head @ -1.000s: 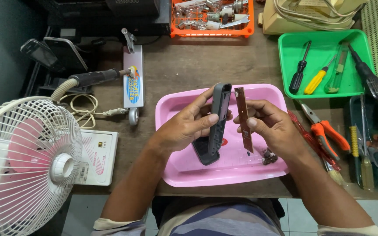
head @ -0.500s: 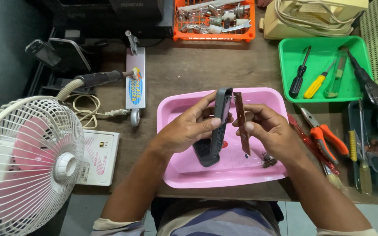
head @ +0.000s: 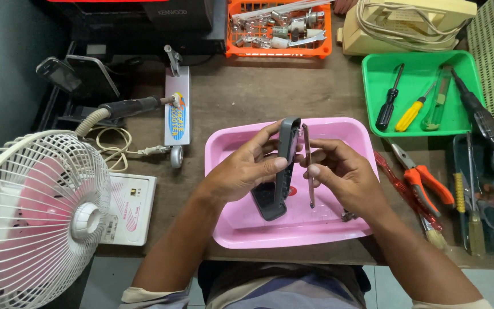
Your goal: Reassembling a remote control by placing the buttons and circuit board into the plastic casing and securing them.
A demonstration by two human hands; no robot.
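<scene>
Over the wooden table (head: 247,97), we work above a pink tray (head: 350,129) that sits at the near edge. A white fan (head: 35,223) stands far to the left, and a green tray (head: 418,71) of screwdrivers lies to the upper right.

Our left hand (head: 241,171) holds a grey remote casing (head: 281,169) edge-on. Its long axis runs from top to bottom in the view, leaning slightly, with the upper end pointing away from us and the lower end resting near the tray floor. The left fingers (head: 264,166) wrap the casing's left side and are pressed against it, thumb across the near face.

Our right hand (head: 344,174) holds a thin brown circuit board (head: 308,166) just to the right of the casing, nearly parallel to it and also seen edge-on, its lower tip hanging free above the tray. A narrow gap separates board and casing. The right fingers (head: 318,151) pinch the board around its middle, so it juts out above and below them.

A small dark part (head: 348,216) lies in the tray by the right wrist.
</scene>
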